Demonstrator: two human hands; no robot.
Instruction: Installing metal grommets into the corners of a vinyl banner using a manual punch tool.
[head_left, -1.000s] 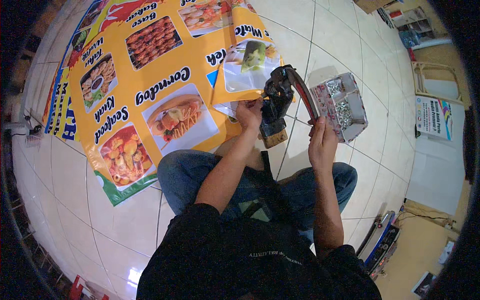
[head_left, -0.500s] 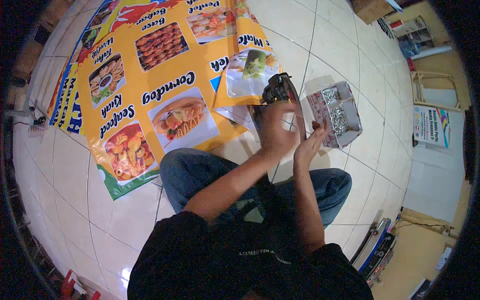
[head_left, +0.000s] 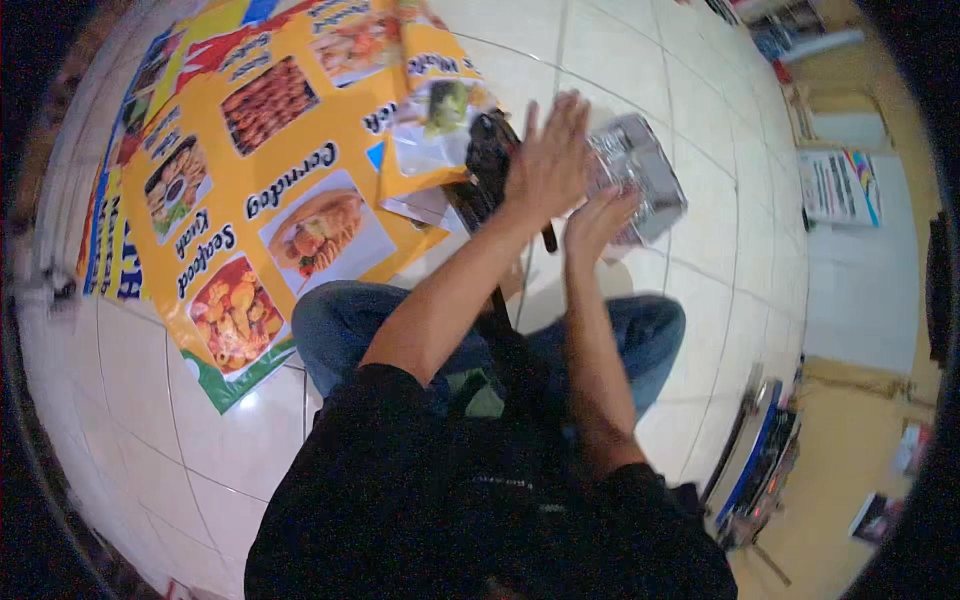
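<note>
My left hand (head_left: 548,160) is raised over a black metal tool (head_left: 485,150) and the box's left edge, with fingers stretched out and apart. The tool has a long handle, partly hidden by that hand, and stands against the folded edge of a yellow printed banner (head_left: 355,155) with food pictures. My right hand (head_left: 600,220) is at the near part of a patterned cardboard box (head_left: 660,195) of small silvery pieces; its fingers are blurred, and I cannot make out whether they hold anything.
I sit cross-legged on white floor tiles (head_left: 700,270). Other banners (head_left: 110,230) lie beneath at the left. Along the right are a printed sheet (head_left: 835,185), a large white board (head_left: 860,300), a stack of blue and metal gear (head_left: 750,460) and assorted items at the upper right.
My left hand has risen from the banner's edge up across the tool toward the box. My right hand has left the tool's handle for the box. The view has shifted and blurred slightly.
</note>
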